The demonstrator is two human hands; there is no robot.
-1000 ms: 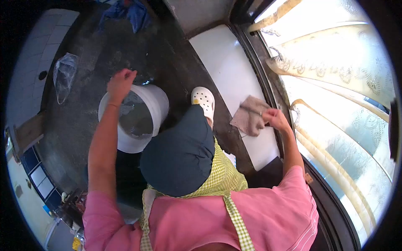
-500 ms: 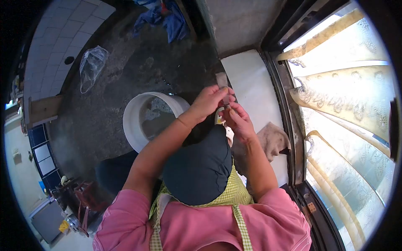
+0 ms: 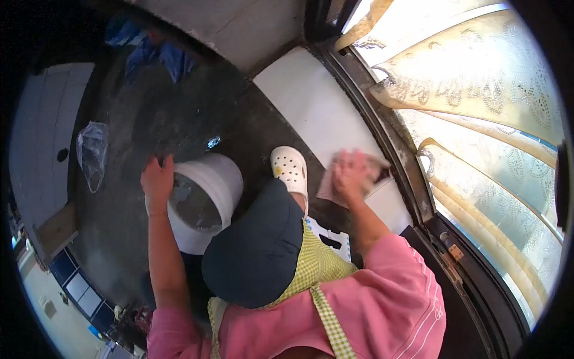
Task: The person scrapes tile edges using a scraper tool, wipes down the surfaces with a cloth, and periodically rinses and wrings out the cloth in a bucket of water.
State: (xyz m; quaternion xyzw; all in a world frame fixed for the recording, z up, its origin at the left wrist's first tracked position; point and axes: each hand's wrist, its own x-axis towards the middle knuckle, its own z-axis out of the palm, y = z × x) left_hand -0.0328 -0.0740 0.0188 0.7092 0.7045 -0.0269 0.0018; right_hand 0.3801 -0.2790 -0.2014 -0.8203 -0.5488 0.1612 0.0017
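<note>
My left hand (image 3: 158,179) is at the far rim of the white bucket (image 3: 224,179), which holds cloudy water. Its fingers are curled with a small dark thing between them, too small to name. On the white tiled ledge beside the window, my right hand (image 3: 353,173) presses on a pinkish-brown cloth (image 3: 326,186). That hand is blurred, with its fingers over the cloth. Part of the cloth hangs over the ledge's inner edge.
A white clog (image 3: 289,167) on my foot stands between bucket and ledge (image 3: 293,90). A clear plastic bag (image 3: 92,152) and blue fabric (image 3: 158,57) lie on the dark floor. Lace curtains (image 3: 472,90) hang at the right. A white stool (image 3: 326,236) shows beneath me.
My hands were together over the floor half a second ago. Now the left has moved back to the bucket and the right onto the cloth. The view has turned.
</note>
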